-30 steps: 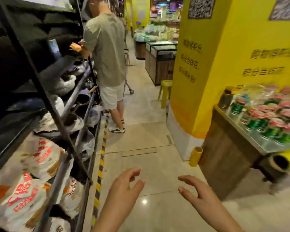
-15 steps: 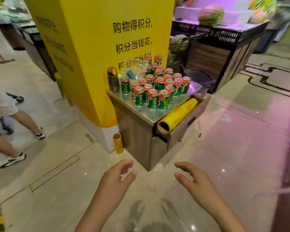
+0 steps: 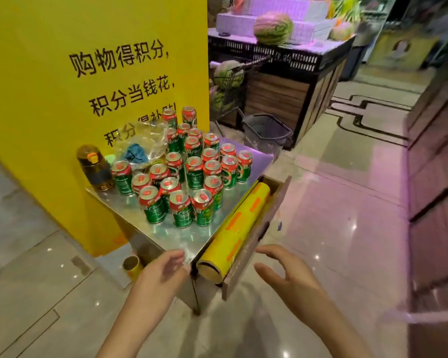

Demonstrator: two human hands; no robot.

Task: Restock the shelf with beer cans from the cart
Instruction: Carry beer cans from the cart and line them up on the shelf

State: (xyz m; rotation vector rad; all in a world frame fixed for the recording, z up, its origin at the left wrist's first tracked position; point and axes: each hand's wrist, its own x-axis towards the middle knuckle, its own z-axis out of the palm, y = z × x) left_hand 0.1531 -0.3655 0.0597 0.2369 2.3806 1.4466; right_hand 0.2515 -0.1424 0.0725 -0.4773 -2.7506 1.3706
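Several green beer cans (image 3: pixel 189 174) with red tops stand upright, packed together on the steel top (image 3: pixel 173 236) of a small wooden cart against a yellow pillar. My left hand (image 3: pixel 161 275) hovers at the cart's near corner, fingers relaxed, holding nothing. To the right of the cart's open drawer, my right hand (image 3: pixel 287 277) hangs with its fingers spread and empty. Neither hand touches a can. The shelf is out of view.
A yellow roll of cling film (image 3: pixel 233 233) lies in the open drawer (image 3: pixel 254 244). A dark bottle (image 3: pixel 96 169) and a crumpled plastic bag (image 3: pixel 142 143) sit beside the cans. Behind stand a grey basket (image 3: pixel 267 130) and a watermelon stand (image 3: pixel 282 58). A cardboard tube (image 3: pixel 132 266) stands on the floor.
The view swung from the aisle shelf to the cart and then closer to it. Both hands now reach nearer the cart's front corner, still empty.
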